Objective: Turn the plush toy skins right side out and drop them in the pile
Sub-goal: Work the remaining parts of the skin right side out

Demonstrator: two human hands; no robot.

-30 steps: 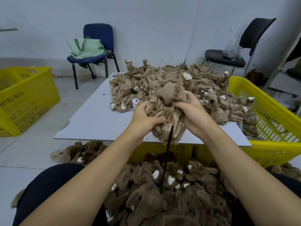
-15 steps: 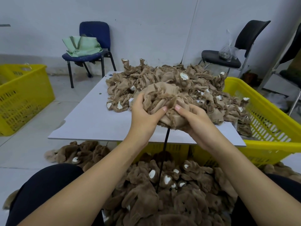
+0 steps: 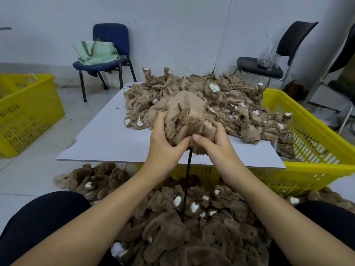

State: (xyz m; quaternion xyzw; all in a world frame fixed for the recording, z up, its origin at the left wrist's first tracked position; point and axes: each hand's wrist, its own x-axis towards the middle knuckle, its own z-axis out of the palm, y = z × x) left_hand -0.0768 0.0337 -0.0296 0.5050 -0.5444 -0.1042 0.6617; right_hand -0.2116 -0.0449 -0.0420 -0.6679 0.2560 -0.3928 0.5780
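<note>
At the centre of the frame, both hands grip one tan, ribbed-backed plush toy skin (image 3: 184, 110), still inside out, held above the near edge of the pale grey counter (image 3: 107, 139). Left hand (image 3: 163, 141) bunches its left side; right hand (image 3: 213, 143) pinches the furry opening, where a thin black rod (image 3: 187, 187) enters from below. To do this well, I would peel the opening evenly down over the rod, thumbs feeding fabric without tearing seams. One heap of unturned skins (image 3: 230, 104) lies on the counter, one pile of turned brown furry skins (image 3: 192, 227) on the lower floor; two yellow plastic crates (image 3: 307, 131) and two chairs (image 3: 113, 47) show.
</note>
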